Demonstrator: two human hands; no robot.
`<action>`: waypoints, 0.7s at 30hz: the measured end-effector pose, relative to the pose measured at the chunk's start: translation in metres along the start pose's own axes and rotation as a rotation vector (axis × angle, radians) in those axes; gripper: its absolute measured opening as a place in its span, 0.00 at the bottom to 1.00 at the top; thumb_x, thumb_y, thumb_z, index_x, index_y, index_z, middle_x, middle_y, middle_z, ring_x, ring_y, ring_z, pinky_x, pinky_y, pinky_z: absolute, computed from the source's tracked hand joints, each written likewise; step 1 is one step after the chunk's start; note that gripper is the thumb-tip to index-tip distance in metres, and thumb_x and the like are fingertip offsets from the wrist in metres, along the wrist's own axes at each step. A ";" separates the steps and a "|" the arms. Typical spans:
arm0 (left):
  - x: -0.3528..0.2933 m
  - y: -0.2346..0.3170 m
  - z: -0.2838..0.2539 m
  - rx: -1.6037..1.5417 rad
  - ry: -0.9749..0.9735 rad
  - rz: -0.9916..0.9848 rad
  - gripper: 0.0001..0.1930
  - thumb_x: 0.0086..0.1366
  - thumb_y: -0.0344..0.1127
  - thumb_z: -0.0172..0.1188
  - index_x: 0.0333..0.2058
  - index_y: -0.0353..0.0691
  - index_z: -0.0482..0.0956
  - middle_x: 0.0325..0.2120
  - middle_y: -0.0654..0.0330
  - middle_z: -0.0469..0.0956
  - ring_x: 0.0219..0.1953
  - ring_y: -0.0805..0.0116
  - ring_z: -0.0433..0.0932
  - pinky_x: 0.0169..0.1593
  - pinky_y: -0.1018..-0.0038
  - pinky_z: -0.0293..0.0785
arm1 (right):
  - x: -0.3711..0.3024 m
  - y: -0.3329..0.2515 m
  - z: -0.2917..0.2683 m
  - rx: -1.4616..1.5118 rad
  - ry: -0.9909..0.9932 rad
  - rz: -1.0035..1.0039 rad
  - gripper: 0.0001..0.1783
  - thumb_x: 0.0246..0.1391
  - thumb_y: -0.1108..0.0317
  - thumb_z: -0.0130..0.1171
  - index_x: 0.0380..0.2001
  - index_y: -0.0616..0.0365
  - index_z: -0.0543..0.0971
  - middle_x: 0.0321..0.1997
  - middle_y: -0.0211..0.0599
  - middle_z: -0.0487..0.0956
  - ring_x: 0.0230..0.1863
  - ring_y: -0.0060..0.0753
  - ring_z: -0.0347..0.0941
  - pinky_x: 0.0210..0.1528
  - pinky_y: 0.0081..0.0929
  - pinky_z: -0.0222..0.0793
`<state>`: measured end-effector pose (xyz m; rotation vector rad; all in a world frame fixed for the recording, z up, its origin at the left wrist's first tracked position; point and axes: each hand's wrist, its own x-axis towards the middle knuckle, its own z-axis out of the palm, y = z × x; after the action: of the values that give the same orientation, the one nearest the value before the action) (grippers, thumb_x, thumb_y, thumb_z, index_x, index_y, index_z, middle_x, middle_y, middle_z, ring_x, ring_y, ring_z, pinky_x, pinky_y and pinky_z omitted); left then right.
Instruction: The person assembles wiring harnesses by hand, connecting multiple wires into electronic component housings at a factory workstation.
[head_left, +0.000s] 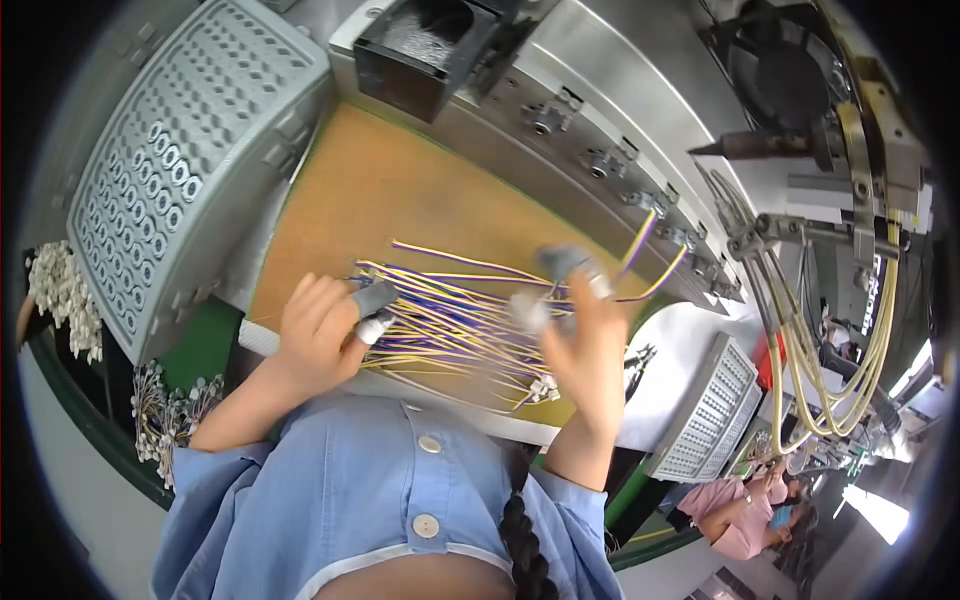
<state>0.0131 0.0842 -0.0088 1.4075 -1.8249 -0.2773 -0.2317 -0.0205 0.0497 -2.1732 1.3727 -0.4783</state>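
A loose bundle of thin yellow and purple wires (460, 310) lies across the orange-brown mat (400, 180) in front of me. At the bundle's left end, my left hand (325, 325) has its fingers curled, with grey and white covers on the thumb and forefinger. These fingertips close over the wire ends, and what is between them is hidden. My right hand (585, 340), with similar covers, hovers over the bundle's right end, smeared by motion. Small white connectors (543, 389) sit at the wires' near right end. Two wire lengths (640, 243) run from near my right hand up to the machine's clamps.
A metal machine rail (600, 165) with several clamps borders the mat's far right side. Above it is a pointed soldering iron (740, 146). A grey tray (150, 190) with round parts stands left. White connectors (65, 300) pile beyond it. Pliers (640, 365) lie right. Another person (740, 520) sits farther right.
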 end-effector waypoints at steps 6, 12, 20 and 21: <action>-0.012 0.005 0.001 -0.046 0.101 0.090 0.13 0.34 0.24 0.60 0.24 0.37 0.73 0.13 0.60 0.64 0.13 0.63 0.61 0.20 0.70 0.53 | 0.032 -0.040 0.066 -0.253 -0.224 -0.299 0.13 0.45 0.72 0.56 0.37 0.60 0.71 0.27 0.43 0.75 0.29 0.47 0.73 0.29 0.35 0.69; 0.037 -0.055 -0.066 0.512 0.141 -0.132 0.13 0.42 0.27 0.58 0.31 0.39 0.74 0.27 0.54 0.73 0.27 0.58 0.71 0.30 0.66 0.66 | 0.048 -0.039 0.068 -0.290 -0.224 -0.412 0.15 0.40 0.76 0.56 0.36 0.60 0.72 0.32 0.47 0.73 0.31 0.50 0.72 0.29 0.38 0.69; 0.007 -0.230 -0.193 0.953 -0.124 -0.577 0.20 0.57 0.35 0.51 0.50 0.40 0.68 0.47 0.55 0.71 0.51 0.52 0.65 0.51 0.64 0.63 | 0.022 -0.060 0.015 -0.295 -0.104 -0.337 0.20 0.42 0.77 0.54 0.44 0.59 0.74 0.43 0.46 0.71 0.44 0.48 0.69 0.41 0.33 0.69; 0.014 -0.228 -0.191 0.867 -0.097 -0.630 0.22 0.57 0.35 0.52 0.51 0.39 0.67 0.46 0.53 0.72 0.50 0.53 0.66 0.50 0.65 0.64 | 0.022 -0.055 0.011 -0.470 -0.087 -0.512 0.21 0.42 0.78 0.52 0.44 0.59 0.74 0.44 0.46 0.71 0.45 0.48 0.69 0.43 0.32 0.69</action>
<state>0.3081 0.0450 -0.0134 2.6041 -1.5741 0.1781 -0.1766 -0.0186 0.0744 -2.9109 0.9339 -0.2460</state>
